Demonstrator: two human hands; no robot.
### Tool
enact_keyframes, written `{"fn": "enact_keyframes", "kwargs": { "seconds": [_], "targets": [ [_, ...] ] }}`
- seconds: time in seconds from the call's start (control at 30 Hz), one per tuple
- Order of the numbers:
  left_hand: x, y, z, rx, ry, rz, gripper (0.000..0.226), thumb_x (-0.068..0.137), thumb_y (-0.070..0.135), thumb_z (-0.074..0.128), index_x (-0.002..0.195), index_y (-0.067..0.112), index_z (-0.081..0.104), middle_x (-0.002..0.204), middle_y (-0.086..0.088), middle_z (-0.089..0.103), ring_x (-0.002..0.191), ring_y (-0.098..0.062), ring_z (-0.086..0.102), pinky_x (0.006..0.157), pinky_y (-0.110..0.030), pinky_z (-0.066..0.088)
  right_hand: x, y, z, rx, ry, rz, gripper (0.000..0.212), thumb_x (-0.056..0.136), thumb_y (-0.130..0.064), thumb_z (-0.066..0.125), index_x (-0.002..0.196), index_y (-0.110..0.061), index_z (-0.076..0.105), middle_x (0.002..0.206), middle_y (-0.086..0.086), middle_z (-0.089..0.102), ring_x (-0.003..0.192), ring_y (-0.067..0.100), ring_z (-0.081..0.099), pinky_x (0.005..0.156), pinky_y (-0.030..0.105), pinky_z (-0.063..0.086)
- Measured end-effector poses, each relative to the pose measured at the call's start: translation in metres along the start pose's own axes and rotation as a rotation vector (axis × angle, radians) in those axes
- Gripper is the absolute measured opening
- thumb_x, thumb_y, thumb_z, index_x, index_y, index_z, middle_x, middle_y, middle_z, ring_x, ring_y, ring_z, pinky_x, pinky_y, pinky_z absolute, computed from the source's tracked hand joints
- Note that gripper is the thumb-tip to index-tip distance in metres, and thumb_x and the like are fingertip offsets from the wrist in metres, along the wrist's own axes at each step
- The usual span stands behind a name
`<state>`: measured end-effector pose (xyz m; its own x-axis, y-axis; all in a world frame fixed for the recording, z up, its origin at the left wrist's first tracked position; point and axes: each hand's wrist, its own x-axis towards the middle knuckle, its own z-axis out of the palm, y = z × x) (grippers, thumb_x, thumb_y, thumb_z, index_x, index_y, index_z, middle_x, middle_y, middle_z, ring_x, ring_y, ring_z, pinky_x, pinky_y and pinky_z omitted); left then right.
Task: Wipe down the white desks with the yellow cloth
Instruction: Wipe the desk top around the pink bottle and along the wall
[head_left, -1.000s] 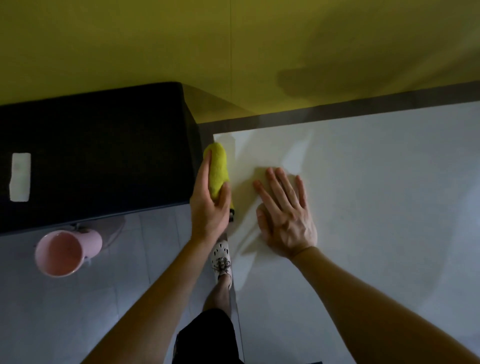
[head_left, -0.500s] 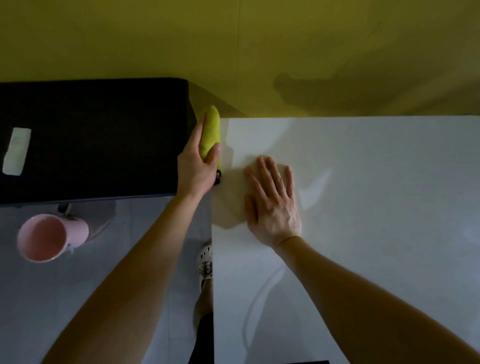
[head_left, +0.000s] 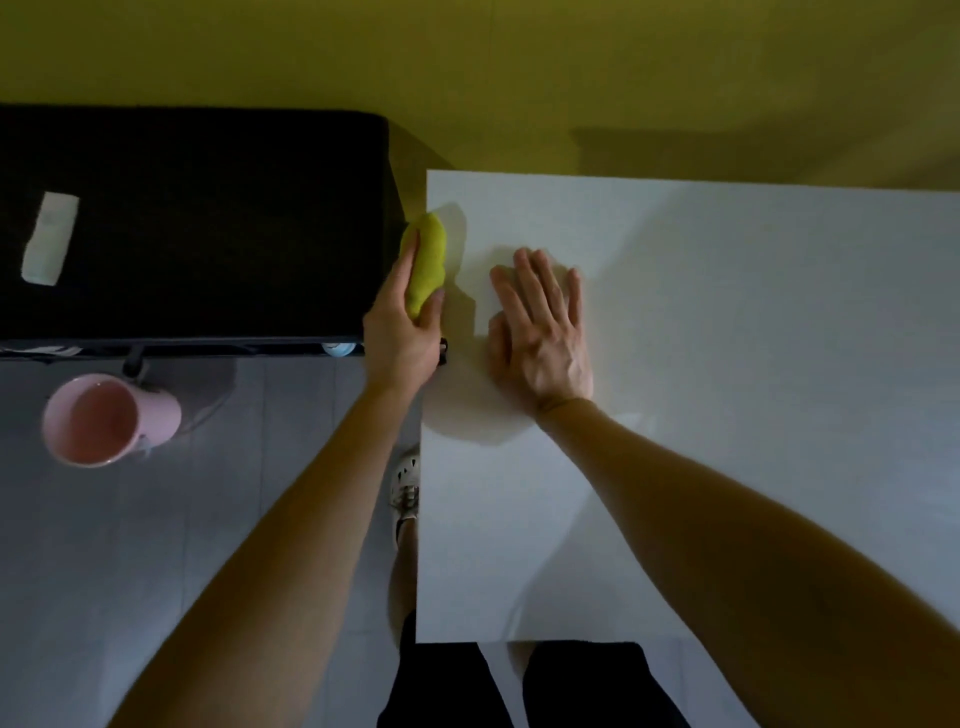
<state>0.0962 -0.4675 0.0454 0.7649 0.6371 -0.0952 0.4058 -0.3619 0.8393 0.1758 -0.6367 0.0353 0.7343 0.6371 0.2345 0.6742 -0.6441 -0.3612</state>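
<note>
Two worries here: the left hand (head_left: 402, 338) gripped the yellow cloth (head_left: 427, 262) bunched up along the left edge of the white desk (head_left: 727, 364), so it could've slid off into the gap. The right hand (head_left: 540, 332) lay flat with fingers straight, probably smudging the top.

The bench (head_left: 727, 364) fills 1 to 5 o'clock. The cloth (head_left: 427, 265), in the left grip (head_left: 402, 332), lies against its 9 o'clock edge. The right grip (head_left: 540, 332) rests flat on the bench just beside. A cabinet (head_left: 208, 223) stands at 10 o'clock, and a cup (head_left: 104, 421) on the floor (head_left: 156, 545) at 8.
</note>
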Motion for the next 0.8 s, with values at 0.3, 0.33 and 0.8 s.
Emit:
{"fn": "enact_keyframes", "kwargs": {
  "seconds": [0.3, 0.33, 0.8],
  "targets": [
    [-0.166, -0.031, -0.015, -0.001, -0.033, -0.071, 0.065, 0.109, 0.021, 0.067, 0.168, 0.023, 0.041, 0.164, -0.002, 0.054, 0.139, -0.010, 0.058, 0.112, -0.009, 0.044, 0.002, -0.005, -0.008, -0.107, -0.058, 0.048, 0.055, 0.106, -0.035, 0.047, 0.153, -0.008, 0.056, 0.168, 0.018, 0.045, 0.163, 0.037, 0.030, 0.133, 0.066, 0.011],
    [-0.165, -0.029, -0.014, -0.002, -0.040, -0.083, 0.065, 0.109, 0.022, 0.066, 0.169, 0.024, 0.040, 0.165, 0.000, 0.053, 0.141, -0.011, 0.058, 0.114, -0.012, 0.045, 0.001, -0.006, -0.010, -0.114, -0.055, 0.053, 0.052, 0.106, -0.034, 0.049, 0.149, -0.008, 0.060, 0.163, 0.019, 0.050, 0.159, 0.037, 0.036, 0.132, 0.068, 0.012],
    [-0.171, -0.036, -0.013, 0.010, -0.017, -0.105, 0.061, 0.110, 0.027, 0.065, 0.167, 0.023, 0.043, 0.163, -0.003, 0.056, 0.141, -0.024, 0.062, 0.114, -0.044, 0.053, -0.147, -0.025, -0.025, -0.113, -0.120, 0.141, 0.070, 0.112, -0.052, 0.047, 0.171, -0.017, 0.032, 0.181, 0.011, 0.017, 0.169, 0.030, 0.007, 0.134, 0.064, 0.006]
  ]
}}
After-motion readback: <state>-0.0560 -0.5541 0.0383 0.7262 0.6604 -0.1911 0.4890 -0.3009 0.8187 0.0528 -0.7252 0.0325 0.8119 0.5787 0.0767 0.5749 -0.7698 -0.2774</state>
